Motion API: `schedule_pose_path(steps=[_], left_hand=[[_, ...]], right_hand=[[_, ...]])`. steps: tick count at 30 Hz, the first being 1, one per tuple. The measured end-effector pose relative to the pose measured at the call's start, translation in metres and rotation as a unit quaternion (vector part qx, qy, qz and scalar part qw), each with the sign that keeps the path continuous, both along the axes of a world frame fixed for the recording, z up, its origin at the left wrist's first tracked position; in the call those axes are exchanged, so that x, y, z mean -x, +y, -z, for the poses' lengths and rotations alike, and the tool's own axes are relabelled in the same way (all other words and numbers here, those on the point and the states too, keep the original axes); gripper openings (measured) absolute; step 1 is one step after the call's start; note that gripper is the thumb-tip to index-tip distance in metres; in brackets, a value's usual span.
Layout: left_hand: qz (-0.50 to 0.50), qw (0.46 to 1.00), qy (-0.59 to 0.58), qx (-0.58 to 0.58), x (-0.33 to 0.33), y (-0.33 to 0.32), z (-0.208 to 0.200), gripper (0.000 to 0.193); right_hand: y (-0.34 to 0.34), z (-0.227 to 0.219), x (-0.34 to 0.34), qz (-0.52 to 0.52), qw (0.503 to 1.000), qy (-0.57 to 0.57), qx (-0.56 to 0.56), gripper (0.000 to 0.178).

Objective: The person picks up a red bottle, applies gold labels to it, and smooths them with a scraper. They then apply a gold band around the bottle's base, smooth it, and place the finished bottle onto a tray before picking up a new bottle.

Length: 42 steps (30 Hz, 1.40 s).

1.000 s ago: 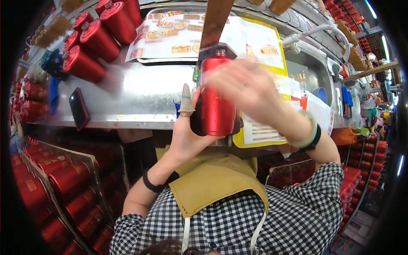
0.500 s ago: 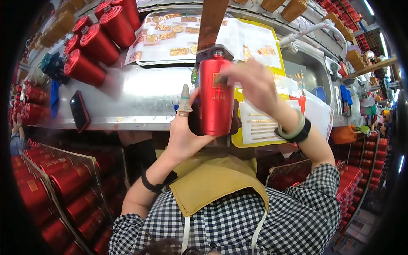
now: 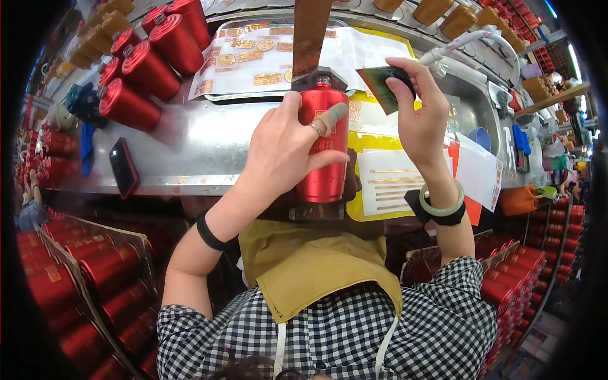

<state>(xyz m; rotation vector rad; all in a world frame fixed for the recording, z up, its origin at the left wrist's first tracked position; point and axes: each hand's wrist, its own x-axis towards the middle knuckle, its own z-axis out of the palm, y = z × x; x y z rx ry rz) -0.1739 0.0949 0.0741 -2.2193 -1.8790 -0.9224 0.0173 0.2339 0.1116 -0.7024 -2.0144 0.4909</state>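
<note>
Fingers of your left hand (image 3: 278,158) were closed around the red bottle (image 3: 324,145), your right hand (image 3: 421,114) pinched a small card (image 3: 379,85); loose grip could tip it off the bench (image 3: 202,152) edge.

Left hand (image 3: 282,149) wraps the red bottle (image 3: 324,149), which stands upright on a dark fixture at the near edge of the steel bench (image 3: 202,149); index fingertip is covered. Right hand (image 3: 421,120), just right of the bottle, pinches a small dark card (image 3: 379,85). Red bottles (image 3: 149,60) lie far left. Black phone (image 3: 123,168) on bench, left.
</note>
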Motion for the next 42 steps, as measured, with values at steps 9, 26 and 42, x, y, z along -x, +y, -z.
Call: schedule_pose_path(steps=[9,26,42], left_hand=[[-0.027,0.956,-0.292,0.001,-0.001,-0.029,0.038,0.040],[0.018,0.660,-0.742,0.114,0.002,-0.016,0.033,0.114],[-0.071,0.971,-0.215,-0.079,-0.048,-0.068,0.060,0.111]], right_hand=[[-0.039,0.014,0.000,-0.116,0.988,-0.078,0.060,0.026],[-0.077,-0.003,0.020,-0.351,0.876,-0.247,-0.220,0.028],[-0.031,0.013,-0.065,-0.034,0.975,-0.113,0.187,0.023]])
